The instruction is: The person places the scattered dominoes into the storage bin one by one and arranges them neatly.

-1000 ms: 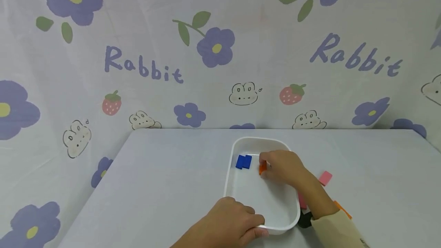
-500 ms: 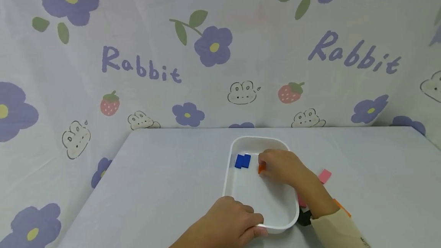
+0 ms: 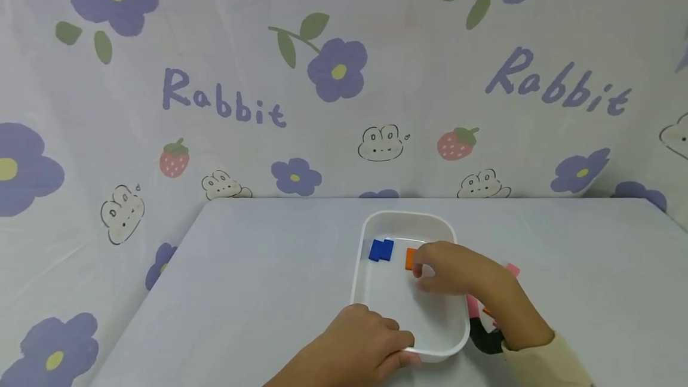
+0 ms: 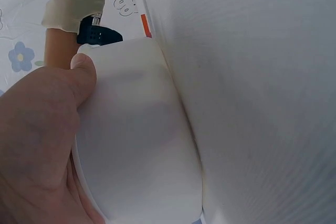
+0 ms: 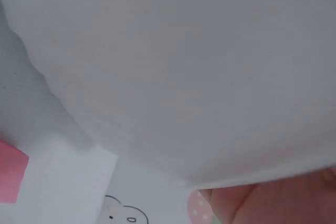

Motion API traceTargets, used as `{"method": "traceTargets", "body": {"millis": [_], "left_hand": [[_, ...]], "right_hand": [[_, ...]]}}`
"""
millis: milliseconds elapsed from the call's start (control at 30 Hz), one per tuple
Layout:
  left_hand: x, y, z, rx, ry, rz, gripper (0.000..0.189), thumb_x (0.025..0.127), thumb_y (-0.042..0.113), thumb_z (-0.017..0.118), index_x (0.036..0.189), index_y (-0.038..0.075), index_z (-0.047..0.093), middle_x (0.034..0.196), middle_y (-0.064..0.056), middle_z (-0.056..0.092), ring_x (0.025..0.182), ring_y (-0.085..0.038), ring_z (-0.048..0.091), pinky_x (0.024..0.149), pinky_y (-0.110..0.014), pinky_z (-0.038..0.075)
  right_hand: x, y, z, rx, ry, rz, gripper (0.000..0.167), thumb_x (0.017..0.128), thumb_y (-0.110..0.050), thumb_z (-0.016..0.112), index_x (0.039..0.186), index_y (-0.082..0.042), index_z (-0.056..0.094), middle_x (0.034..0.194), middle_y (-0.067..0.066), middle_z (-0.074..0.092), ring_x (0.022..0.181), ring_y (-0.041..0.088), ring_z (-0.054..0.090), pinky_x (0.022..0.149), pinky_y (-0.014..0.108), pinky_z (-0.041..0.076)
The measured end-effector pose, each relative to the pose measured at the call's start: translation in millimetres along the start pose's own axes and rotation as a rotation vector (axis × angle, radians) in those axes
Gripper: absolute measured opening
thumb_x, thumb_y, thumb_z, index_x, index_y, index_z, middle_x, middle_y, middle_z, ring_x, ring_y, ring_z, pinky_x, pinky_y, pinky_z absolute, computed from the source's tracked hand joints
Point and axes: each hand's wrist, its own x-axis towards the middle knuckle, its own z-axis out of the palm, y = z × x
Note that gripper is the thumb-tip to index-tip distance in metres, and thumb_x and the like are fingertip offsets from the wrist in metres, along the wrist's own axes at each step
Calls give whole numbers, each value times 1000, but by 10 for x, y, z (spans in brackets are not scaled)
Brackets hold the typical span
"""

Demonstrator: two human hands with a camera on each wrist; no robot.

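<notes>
I note left hand [image 3: 362, 342] clamped on near edge of white tray [image 3: 408, 226]. Right hand [image 3: 457, 267]: fingers apart, beside orange block [image 3: 410, 259], inside tray towards far edge. Risk, my judgement: stray fingertip could nudge block askew.

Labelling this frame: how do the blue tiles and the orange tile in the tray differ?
The blue tiles are a close pair; the orange tile shows alone.
The blue tiles sit left in the tray; the orange tile lies further right.
The blue tiles are uncovered; the right hand partly hides the orange tile.
All are inside the tray.
</notes>
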Motion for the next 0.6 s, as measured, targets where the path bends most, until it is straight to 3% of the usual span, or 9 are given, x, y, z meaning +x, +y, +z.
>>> {"method": "traceTargets", "body": {"millis": [100, 400, 600], "left_hand": [[-2, 4, 10, 12, 17, 5, 35, 105, 50, 44, 83, 26, 59, 66, 18, 45, 54, 2, 40, 51, -19, 26], [-12, -5, 17, 62, 70, 32, 35, 105, 48, 47, 80, 25, 56, 64, 17, 44, 53, 2, 38, 49, -19, 25], [-10, -6, 18, 52, 62, 35, 35, 105, 48, 47, 81, 25, 58, 65, 17, 47, 54, 2, 41, 49, -19, 25]], "right_hand": [[10, -12, 49, -6, -10, 12, 8, 87, -15, 77, 91, -14, 71, 87, -6, 63, 80, 15, 56, 74, 34, 52], [54, -34, 111, -54, 37, -67, 12, 88, -13, 76, 85, -16, 65, 81, -8, 58, 76, 13, 53, 72, 33, 49], [100, -6, 177, -101, 55, -89, 14, 87, -15, 78, 83, -19, 65, 97, -3, 66, 85, 17, 58, 81, 38, 51]]}}
